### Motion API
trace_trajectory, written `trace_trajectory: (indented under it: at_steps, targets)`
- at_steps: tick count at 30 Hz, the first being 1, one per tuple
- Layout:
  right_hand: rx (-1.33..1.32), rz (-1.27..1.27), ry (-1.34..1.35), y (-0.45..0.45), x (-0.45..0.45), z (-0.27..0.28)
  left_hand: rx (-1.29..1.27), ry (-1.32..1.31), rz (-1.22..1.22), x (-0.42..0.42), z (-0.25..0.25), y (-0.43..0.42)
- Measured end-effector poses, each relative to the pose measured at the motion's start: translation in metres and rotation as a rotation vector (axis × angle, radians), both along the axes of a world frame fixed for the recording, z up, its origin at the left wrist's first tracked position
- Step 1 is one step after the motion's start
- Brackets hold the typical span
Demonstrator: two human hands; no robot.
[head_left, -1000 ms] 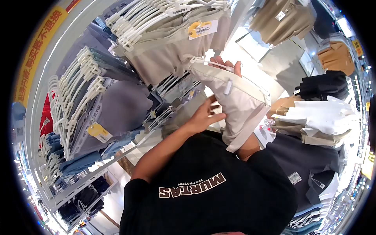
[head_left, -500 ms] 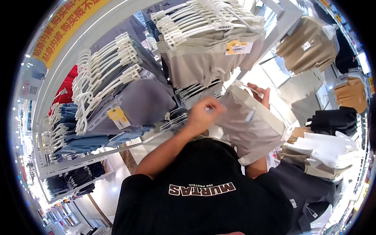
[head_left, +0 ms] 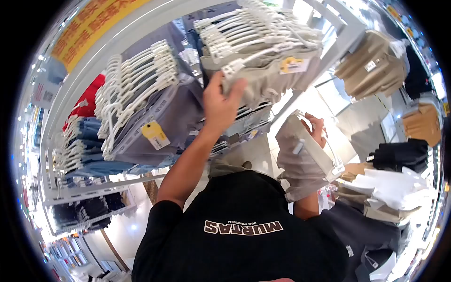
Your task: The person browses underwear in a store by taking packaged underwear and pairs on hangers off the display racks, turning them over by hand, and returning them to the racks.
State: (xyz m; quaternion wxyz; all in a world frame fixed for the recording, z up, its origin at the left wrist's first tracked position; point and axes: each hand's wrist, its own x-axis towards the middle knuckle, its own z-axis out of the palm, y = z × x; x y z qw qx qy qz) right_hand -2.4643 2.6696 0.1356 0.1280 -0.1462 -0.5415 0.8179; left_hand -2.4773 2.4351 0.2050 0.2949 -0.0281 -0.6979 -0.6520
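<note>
My left hand (head_left: 221, 104) is closed at the left end of the front white clip hanger (head_left: 256, 58), with the thumb in front of the beige shorts (head_left: 263, 81) hanging from it. These hang at the front of a packed row, and a yellow-and-white tag (head_left: 294, 65) shows on them. Lower right, my right hand (head_left: 316, 129) is curled at the waistband of a separate pair of greyish-beige shorts (head_left: 300, 157). That pair is tilted, clipped to its own white hanger (head_left: 337, 165). Some of the right fingers are behind the waistband.
Left of my left hand hang grey-purple garments (head_left: 181, 105) on white hangers, with a yellow tag (head_left: 155, 135). Folded-looking jeans (head_left: 89, 141) hang further left. A white rack frame (head_left: 117, 188) borders these rows. Tan, black and white clothes (head_left: 394, 188) hang along the right.
My left hand has moved up from near the held shorts to the front hanger in the beige row and closed there. The held shorts and my right hand have shifted slightly down.
</note>
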Motion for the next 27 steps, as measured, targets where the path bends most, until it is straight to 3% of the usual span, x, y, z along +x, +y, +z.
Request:
trace_trajectory:
  at_steps: [7, 9, 11, 13, 15, 16, 18, 21, 24, 27]
  targets:
    - [-0.087, 0.133, -0.176, 0.0, 0.014, 0.027, -0.036, -0.011, -0.09, -0.005, 0.034, 0.012]
    - [0.307, 0.098, -0.059, -0.001, 0.017, 0.019, -0.024, -0.003, -0.1, 0.002, 0.04, 0.016]
    - [-0.042, 0.048, -0.17, -0.011, 0.023, 0.045, -0.04, -0.018, -0.131, 0.01, 0.046, 0.019]
    - [0.093, 0.036, -0.061, -0.005, 0.024, 0.043, -0.142, 0.081, -0.138, 0.012, 0.038, 0.019]
    - [0.401, -0.055, 0.051, 0.007, 0.026, 0.04, -0.243, 0.156, -0.134, 0.012, 0.021, 0.022]
    - [0.64, -0.14, 0.101, 0.013, 0.025, 0.038, -0.095, 0.135, -0.155, 0.014, 0.018, 0.028]
    - [0.35, -0.262, 0.054, 0.032, 0.011, 0.029, 0.069, -0.193, -0.255, 0.033, 0.026, 0.027]
    - [0.805, -0.31, 0.329, 0.066, -0.006, 0.012, 0.118, -0.211, -0.254, 0.039, -0.009, 0.034]
    - [0.876, -0.265, 0.339, 0.055, 0.0, 0.036, 0.085, -0.24, -0.259, 0.048, -0.025, 0.04]
    - [1.005, -0.022, 0.437, 0.038, -0.002, 0.044, 0.087, -0.255, -0.32, 0.059, -0.031, 0.056]
